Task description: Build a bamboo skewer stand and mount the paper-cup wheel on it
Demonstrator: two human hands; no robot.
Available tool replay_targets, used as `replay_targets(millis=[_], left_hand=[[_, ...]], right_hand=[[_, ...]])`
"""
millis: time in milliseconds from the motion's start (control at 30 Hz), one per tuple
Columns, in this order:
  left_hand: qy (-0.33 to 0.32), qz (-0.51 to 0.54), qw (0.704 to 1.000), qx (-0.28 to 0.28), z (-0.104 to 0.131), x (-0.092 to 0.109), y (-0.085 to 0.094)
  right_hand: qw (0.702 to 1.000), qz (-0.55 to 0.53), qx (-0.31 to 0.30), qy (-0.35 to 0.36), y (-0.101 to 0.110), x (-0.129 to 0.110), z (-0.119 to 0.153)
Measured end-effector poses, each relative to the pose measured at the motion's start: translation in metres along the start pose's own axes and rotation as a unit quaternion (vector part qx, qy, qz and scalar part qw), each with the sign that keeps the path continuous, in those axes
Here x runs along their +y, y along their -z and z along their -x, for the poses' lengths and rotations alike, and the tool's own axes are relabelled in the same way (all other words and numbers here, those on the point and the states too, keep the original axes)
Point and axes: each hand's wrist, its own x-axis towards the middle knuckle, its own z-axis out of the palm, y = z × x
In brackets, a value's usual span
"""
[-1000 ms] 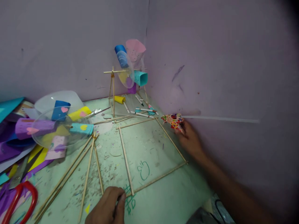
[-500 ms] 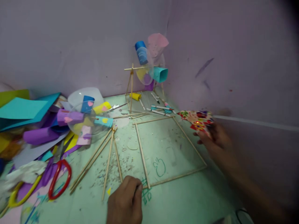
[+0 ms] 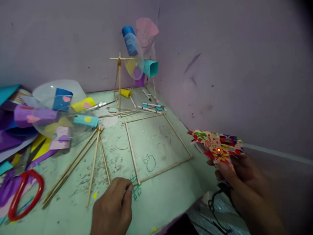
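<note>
My right hand (image 3: 241,178) is wrapped around the handle of a glue gun (image 3: 217,145) with a flowered covering and a glowing red light. Its nozzle points left, beyond the right side of a square frame of thin wooden sticks (image 3: 166,168). The frame lies flat on the pale green tabletop. At its near left corner my left hand (image 3: 112,205) is closed, fingers curled, pinching the stick end that reaches the fingertips. Beside that hand, several sticks joined at the top (image 3: 95,168) are spread over the table.
A stick stand with a wheel of coloured paper cups (image 3: 148,68) is in the back corner. Markers (image 3: 149,109) lie below it. On the left are a second cup wheel (image 3: 85,120), red-handled scissors (image 3: 40,184) and coloured paper scraps. A black cord (image 3: 212,204) hangs beneath the glue gun.
The view has shifted right, so the table things appear further left. My right hand has brought the glue gun lower and closer. My left hand stays at the frame's corner.
</note>
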Motion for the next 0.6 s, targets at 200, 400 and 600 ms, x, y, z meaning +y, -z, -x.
replay_targets(millis=[200, 400, 600], left_hand=[[-0.002, -0.016, 1.000, -0.009, 0.002, -0.002, -0.002], [-0.008, -0.018, 1.000, -0.002, 0.001, -0.004, -0.003], [0.004, -0.040, 0.999, 0.016, -0.001, 0.006, -0.002]], right_hand=[[0.999, 0.025, 0.033, -0.033, 0.012, 0.023, 0.008], [0.996, 0.011, 0.082, -0.044, -0.004, 0.036, -0.011], [0.996, -0.055, 0.026, -0.060, -0.009, 0.037, -0.007]])
